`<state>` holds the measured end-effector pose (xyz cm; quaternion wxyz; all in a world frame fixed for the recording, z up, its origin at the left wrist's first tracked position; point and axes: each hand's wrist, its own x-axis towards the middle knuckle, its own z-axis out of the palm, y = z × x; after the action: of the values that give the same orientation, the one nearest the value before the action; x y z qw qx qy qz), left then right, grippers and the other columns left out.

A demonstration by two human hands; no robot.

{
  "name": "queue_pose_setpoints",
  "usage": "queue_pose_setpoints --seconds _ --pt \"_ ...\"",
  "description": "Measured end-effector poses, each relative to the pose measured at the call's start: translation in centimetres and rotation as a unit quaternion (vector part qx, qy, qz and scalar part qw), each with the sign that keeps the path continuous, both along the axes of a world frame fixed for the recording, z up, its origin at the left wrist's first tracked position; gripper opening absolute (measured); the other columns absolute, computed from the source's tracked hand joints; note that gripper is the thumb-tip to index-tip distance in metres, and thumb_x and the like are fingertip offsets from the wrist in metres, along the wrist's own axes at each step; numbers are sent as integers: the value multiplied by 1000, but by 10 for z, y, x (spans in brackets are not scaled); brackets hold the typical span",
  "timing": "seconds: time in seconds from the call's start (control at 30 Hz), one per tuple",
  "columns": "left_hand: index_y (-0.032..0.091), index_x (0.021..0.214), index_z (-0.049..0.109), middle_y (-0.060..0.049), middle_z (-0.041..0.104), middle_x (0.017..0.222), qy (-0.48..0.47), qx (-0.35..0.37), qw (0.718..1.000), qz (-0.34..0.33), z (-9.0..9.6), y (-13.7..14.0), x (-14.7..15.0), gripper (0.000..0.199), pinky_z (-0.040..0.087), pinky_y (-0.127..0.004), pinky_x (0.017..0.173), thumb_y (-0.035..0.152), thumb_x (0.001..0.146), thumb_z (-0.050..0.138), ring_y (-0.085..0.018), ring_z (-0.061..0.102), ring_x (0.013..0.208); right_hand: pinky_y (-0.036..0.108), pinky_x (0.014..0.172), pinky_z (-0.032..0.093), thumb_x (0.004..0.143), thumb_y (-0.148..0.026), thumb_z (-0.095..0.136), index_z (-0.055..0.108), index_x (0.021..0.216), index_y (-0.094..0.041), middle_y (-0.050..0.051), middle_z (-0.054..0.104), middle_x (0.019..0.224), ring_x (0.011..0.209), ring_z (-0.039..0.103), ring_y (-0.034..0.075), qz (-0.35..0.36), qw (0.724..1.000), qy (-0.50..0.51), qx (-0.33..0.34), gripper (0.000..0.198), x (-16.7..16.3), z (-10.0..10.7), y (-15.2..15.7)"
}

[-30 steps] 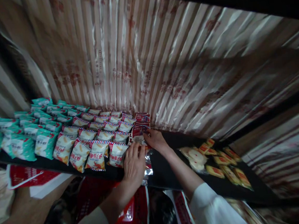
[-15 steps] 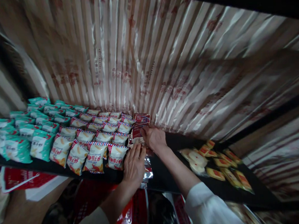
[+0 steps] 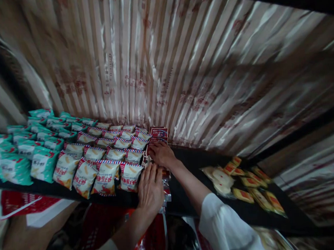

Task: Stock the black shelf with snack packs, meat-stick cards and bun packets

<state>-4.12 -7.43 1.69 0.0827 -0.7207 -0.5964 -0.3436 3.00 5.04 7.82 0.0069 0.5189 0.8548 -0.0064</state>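
Observation:
Dark red packets (image 3: 158, 132) lie in a column on the black shelf, to the right of the white snack bags (image 3: 129, 175). My right hand (image 3: 161, 154) lies palm down over the middle of this column, its fingers stretched to the left. Nearer the shelf's front, my left hand (image 3: 150, 186) rests flat with fingers extended, beside the front white bag. Under and beside my left hand, shiny silver and red packets (image 3: 166, 190) show in part. Both palms hide what is directly beneath them.
Teal snack bags (image 3: 43, 163) stand in rows at the far left. To the right lie yellow packets (image 3: 243, 195) and pale round items in clear wrap (image 3: 222, 180). Crinkled striped sheeting (image 3: 139, 65) forms the back. A red and white box (image 3: 22, 202) is below the shelf (image 3: 186, 192).
My right hand has moved a little left and toward me, flattening over the dark red packets. My left hand stays nearly in place. The view has shifted slightly.

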Motion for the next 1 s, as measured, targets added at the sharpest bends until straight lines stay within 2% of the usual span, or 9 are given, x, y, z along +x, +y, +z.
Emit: queue_pose_setpoints --seconds 0.17,0.37,0.6,0.77,0.9,1.0 --pt "11 117 57 -14 58 125 -11 2 1000 14 -1 -1 2 37 44 -42 98 16 83 45 -27 47 122 37 101 29 90 -35 39 59 117 -20 9 57 124 118 44 22 8 1000 23 12 36 -4 3 -1" --pt "11 119 55 -16 53 129 -13 3 1000 12 -5 -3 1 38 43 -44 99 18 83 46 -29 44 125 35 102 29 92 -35 37 58 118 -18 10 58 122 116 46 20 35 998 52 22 37 0 -5 1" --pt "8 125 49 -20 47 135 -28 -11 999 -12 -11 -8 -1 42 41 -48 100 20 85 43 -30 38 129 40 102 27 91 -33 43 63 110 -19 9 59 118 123 40 22 45 992 107 58 31 2 -11 -1" --pt "7 125 48 -20 46 136 -39 -9 999 -19 -11 -12 -5 42 39 -49 102 22 86 43 -30 35 131 42 105 25 90 -32 44 67 103 -20 8 59 121 128 36 24 27 983 162 83 29 4 -10 -5" --pt "8 126 46 -18 44 137 -50 12 998 -38 -13 -21 -12 41 39 -48 103 19 87 40 -28 31 134 42 106 28 91 -32 42 67 105 -19 9 58 124 128 38 23 24 968 225 109 32 12 -14 -13" --pt "10 129 43 -18 41 139 -50 25 996 -67 -18 -37 -19 42 39 -46 104 15 88 39 -26 27 136 41 105 32 90 -31 41 67 103 -15 11 62 118 125 43 22 11 941 304 146 33 20 -19 -29"
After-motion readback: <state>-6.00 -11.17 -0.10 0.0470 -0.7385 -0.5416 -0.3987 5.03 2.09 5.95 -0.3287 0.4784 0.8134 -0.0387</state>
